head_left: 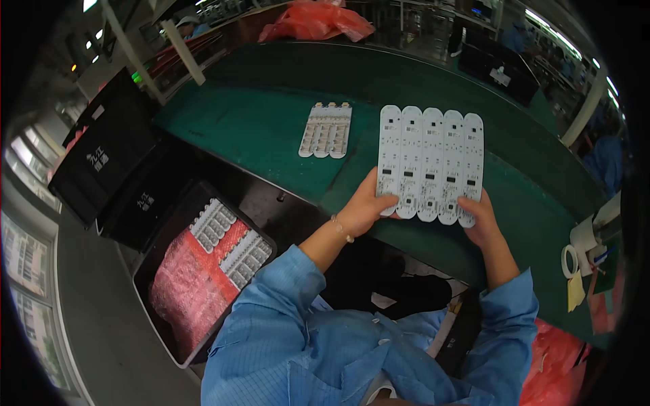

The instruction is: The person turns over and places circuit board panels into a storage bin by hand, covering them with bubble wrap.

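Note:
A white circuit board panel (431,152), made of several long round-ended strips joined side by side, is held up over the green bench. My left hand (367,205) grips its lower left corner, thumb on the front face. At the lower right corner my right hand (479,215) pinches it the same way. Small dark chips show on the face toward me; the fingers behind the panel are hidden. Left of it, apart from both hands, another board panel (326,130) with raised components lies on the bench.
An open black crate (264,235) at lower left holds pink bubble wrap (186,287) and board panels (214,224). More black crates (101,152) stand behind it. A tape roll (569,261) is at the right. Pink plastic (315,21) lies beyond the green bench (237,115).

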### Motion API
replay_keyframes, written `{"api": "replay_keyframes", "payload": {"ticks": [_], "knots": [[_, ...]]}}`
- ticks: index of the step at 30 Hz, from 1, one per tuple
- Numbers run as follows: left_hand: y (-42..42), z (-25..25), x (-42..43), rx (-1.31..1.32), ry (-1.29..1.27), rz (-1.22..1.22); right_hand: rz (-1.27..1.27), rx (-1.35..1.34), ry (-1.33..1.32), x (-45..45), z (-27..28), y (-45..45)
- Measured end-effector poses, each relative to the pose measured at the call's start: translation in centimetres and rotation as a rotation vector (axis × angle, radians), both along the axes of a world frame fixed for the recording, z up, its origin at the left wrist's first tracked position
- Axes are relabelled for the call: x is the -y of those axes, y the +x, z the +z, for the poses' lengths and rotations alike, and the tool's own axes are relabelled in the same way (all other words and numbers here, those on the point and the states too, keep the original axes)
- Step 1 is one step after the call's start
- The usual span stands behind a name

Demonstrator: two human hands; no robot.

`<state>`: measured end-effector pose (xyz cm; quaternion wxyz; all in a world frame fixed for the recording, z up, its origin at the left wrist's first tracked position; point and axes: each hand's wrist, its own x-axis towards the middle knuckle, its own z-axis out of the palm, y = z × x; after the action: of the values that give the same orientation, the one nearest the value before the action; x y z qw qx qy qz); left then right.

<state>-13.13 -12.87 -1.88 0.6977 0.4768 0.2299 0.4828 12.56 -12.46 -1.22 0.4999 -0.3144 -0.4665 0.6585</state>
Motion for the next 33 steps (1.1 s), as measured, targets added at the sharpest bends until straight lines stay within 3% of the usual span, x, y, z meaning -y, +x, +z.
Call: {"api": "replay_keyframes", "payload": {"ticks": [3, 6, 10, 12, 13, 14, 15, 16, 18, 22, 23, 25, 27, 30, 33], "knots": [[-3.6, -1.4, 5.3, -0.033, -0.006, 0.193, 0.051, 0.069, 0.05, 4.1, 0.0, -3.7], [-6.8, -2.9, 10.6, -0.213, 0.045, 0.342, 0.066, 0.195, 0.109, 7.9, -3.3, -6.4], [-9.5, -6.5, 15.7, -0.203, -0.125, 0.513, 0.199, 0.243, 0.245, 12.9, -4.9, -12.9], [-10.7, -9.4, 16.8, -0.554, -0.045, 0.851, 0.13, 0.334, 0.41, 15.9, -5.9, -17.1], [-11.6, -11.1, 16.7, -0.447, -0.032, 0.927, 0.182, 0.418, 0.434, 15.9, -7.4, -17.7], [-12.9, -11.1, 16.9, -0.563, 0.003, 1.011, 0.233, 0.505, 0.456, 16.0, -7.5, -18.8], [-14.8, -11.1, 17.0, -0.678, 0.04, 1.091, 0.297, 0.368, 0.288, 16.3, -6.7, -19.8], [-17.0, -12.0, 16.6, -0.624, 0.068, 1.156, 0.295, 0.374, 0.28, 16.6, -7.0, -20.1], [-23.1, -14.1, 16.3, -0.516, -0.259, 1.135, 0.372, 0.255, 0.054, 17.2, -8.2, -20.5], [-35.8, -21.6, 15.8, -1.379, 0.041, 1.454, 0.316, 0.227, -0.166, 17.5, -9.8, -21.1], [-37.5, -22.2, 15.6, -1.372, 0.036, 1.447, 0.265, 0.22, -0.298, 17.6, -10.0, -21.4], [-39.8, -22.9, 15.3, -1.789, -0.297, 1.315, 0.208, 0.216, -0.434, 17.6, -10.3, -22.1], [-40.8, -23.8, 14.8, -1.814, -0.371, 1.259, 0.187, 0.087, -0.548, 17.7, -10.8, -22.8], [-41.5, -25.6, 14.3, -1.867, -0.196, 1.236, 0.198, 0.004, -0.66, 17.4, -11.2, -23.4], [-40.5, -26.1, 14.0, -1.915, -0.047, 1.371, 0.213, -0.001, -0.657, 16.9, -12.0, -23.7]]}}
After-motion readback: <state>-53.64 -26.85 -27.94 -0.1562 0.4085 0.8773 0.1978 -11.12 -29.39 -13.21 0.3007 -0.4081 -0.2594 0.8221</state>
